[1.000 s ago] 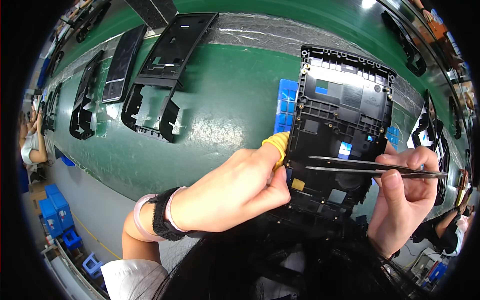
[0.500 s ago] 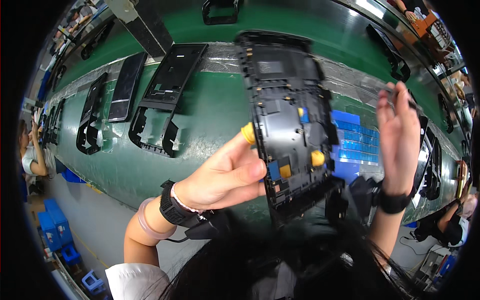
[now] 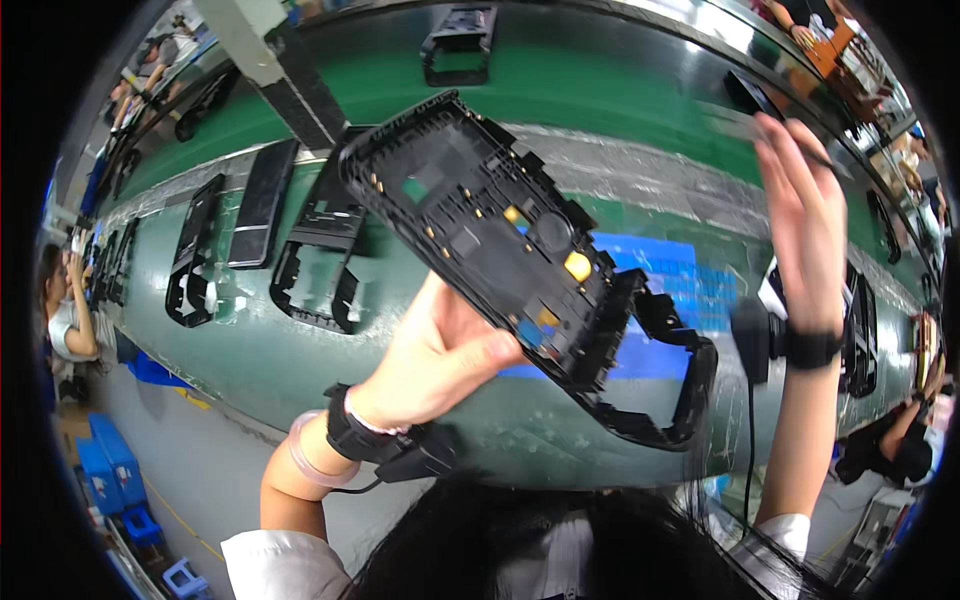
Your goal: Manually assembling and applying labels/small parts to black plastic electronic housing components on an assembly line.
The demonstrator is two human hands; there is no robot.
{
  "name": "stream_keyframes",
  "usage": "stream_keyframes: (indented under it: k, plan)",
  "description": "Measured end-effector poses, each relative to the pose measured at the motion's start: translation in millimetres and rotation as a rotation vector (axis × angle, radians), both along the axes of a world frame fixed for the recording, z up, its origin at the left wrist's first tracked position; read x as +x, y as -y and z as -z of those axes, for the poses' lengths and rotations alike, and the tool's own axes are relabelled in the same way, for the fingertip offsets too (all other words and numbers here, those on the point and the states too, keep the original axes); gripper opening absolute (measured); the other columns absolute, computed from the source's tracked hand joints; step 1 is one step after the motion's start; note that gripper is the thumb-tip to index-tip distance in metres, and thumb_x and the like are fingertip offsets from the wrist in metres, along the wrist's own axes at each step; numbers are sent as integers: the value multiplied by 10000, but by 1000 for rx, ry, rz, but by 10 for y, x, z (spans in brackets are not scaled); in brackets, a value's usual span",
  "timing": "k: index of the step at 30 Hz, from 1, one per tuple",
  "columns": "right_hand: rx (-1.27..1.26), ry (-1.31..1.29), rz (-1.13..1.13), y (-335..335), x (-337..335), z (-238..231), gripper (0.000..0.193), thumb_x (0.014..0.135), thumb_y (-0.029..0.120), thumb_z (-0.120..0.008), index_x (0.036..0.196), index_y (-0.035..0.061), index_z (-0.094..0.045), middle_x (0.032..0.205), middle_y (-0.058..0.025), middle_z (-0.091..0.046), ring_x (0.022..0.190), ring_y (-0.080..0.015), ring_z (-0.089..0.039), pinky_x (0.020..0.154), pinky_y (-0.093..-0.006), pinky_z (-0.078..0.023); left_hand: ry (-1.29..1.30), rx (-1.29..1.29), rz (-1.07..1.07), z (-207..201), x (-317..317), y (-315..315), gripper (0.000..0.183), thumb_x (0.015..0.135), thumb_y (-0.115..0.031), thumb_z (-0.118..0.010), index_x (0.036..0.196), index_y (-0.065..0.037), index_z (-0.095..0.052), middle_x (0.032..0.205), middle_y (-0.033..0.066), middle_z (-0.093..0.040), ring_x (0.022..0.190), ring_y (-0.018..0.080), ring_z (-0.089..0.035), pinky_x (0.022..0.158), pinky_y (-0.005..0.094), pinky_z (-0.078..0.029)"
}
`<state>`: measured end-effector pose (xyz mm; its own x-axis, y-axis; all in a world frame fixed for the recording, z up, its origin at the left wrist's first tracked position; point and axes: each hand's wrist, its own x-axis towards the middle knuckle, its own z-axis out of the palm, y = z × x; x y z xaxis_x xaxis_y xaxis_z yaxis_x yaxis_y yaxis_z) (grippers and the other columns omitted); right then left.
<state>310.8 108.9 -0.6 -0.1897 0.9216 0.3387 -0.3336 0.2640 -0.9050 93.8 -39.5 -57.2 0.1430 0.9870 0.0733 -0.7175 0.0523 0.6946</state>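
My left hand [image 3: 440, 350] grips the lower left edge of a black plastic device housing [image 3: 500, 260], thumb on top and the other fingers hidden beneath it. The housing is tilted, its ribbed inner side facing me, with yellow and blue patches and an open frame at its lower right end. Raised at the right, my right hand [image 3: 805, 220] is closed on thin tweezers [image 3: 735, 122], blurred by motion, apart from the housing. Below the housing, blue sheets [image 3: 650, 345] with small blue pieces lie on the green table [image 3: 400, 200].
Several similar black housings [image 3: 195, 250] and a dark flat panel [image 3: 263, 205] lie at the left. Another housing [image 3: 458, 45] rests on the far green strip. A metal post [image 3: 270, 75] stands behind. More black parts [image 3: 860, 340] lie right of my right hand. Other people work at both sides.
My left hand has tilted the housing, its far end swinging left and its open frame coming into view at the lower right. My right hand has risen slightly. The housing on the far strip shows more fully.
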Motion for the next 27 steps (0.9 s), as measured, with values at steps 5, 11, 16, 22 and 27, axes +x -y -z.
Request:
stream_keyframes:
  k: [5, 11, 16, 22, 27]
  plan:
    - [416, 174, -82, 1022, 94, -197, 322, 574, 42, -674, 728, 43, -391, 818, -164, -500, 647, -255, -556, 535, -322, -496, -416, 190, 34, -134, -30, 126, 501, 672, 19, -563, 1123, -5, -345, 1098, 97, -420, 977, 131, -425, 817, 261, -363]
    - [497, 518, -170, 1406, 69, -314, 325, 616, 51, -646, 764, 57, -357, 791, -123, -463, 705, -299, -527, 571, -320, -499, -772, -79, 171, -216, 70, 398, 395, 631, -162, -643, 952, 18, -499, 923, 83, -530, 840, 167, -486, 748, 273, -376]
    - [480, 512, -114, 1526, 35, -276, 314, 617, 31, -639, 746, 64, -356, 785, -106, -471, 679, -276, -540, 553, -294, -500, -571, -439, 50, -219, 297, 487, 77, 702, -29, -543, 739, 24, -584, 763, 47, -586, 711, 97, -545, 640, 188, -426]
    - [549, 580, 31, 1645, 26, -299, 280, 631, 12, -618, 711, 73, -358, 719, -79, -487, 609, -228, -554, 494, -233, -486, -498, -561, 145, -280, 350, 530, 95, 711, -18, -528, 782, 10, -585, 782, 53, -583, 717, 93, -540, 644, 188, -424]
    - [553, 552, -11, 1661, 50, -282, 262, 639, 0, -610, 688, 69, -362, 726, -89, -487, 611, -238, -553, 504, -243, -490, -443, -556, 138, -317, 375, 566, 108, 718, -16, -517, 800, 8, -583, 795, 57, -583, 725, 97, -543, 651, 190, -426]
